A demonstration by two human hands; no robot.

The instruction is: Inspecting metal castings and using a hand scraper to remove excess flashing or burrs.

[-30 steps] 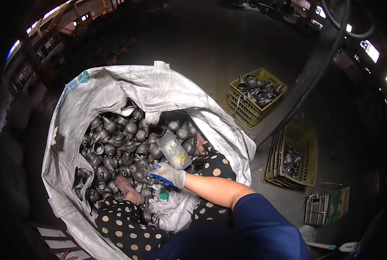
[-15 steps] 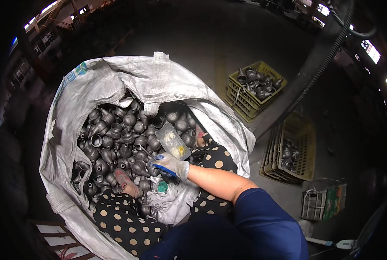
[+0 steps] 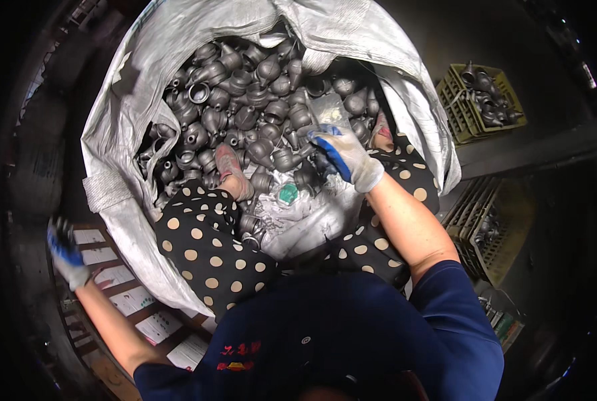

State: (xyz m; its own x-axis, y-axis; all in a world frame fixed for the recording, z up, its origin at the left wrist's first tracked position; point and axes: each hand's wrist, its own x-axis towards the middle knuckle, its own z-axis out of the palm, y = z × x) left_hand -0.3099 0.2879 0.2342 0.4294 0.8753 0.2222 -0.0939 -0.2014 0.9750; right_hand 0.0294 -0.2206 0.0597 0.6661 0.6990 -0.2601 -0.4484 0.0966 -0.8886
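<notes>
My right hand [image 3: 348,159], in a white glove with blue palm coating, is over a heap of dark grey bulb-shaped metal parts [image 3: 246,117] in a large white woven sack [image 3: 104,160]. Its fingers curl together, and whatever they hold is hidden. Just beyond the fingertips lies a clear plastic piece [image 3: 328,110] with pale contents. My left hand [image 3: 68,254], gloved alike, is outside the sack at the left, its slightly blurred fingers stretched out. A green object [image 3: 288,194] rests on crumpled white sheeting [image 3: 305,227] between my legs.
My feet, in pinkish footwear [image 3: 228,164], stand among the parts inside the sack. To the right are a yellow crate [image 3: 449,107] holding similar parts and a stack of yellowish crates [image 3: 469,214]. Boards with white sheets [image 3: 135,299] lie at the lower left.
My left hand has come into view at the left. The view has shifted, so the sack sits higher and further right. My right hand stays near the clear plastic piece, now partly covering it.
</notes>
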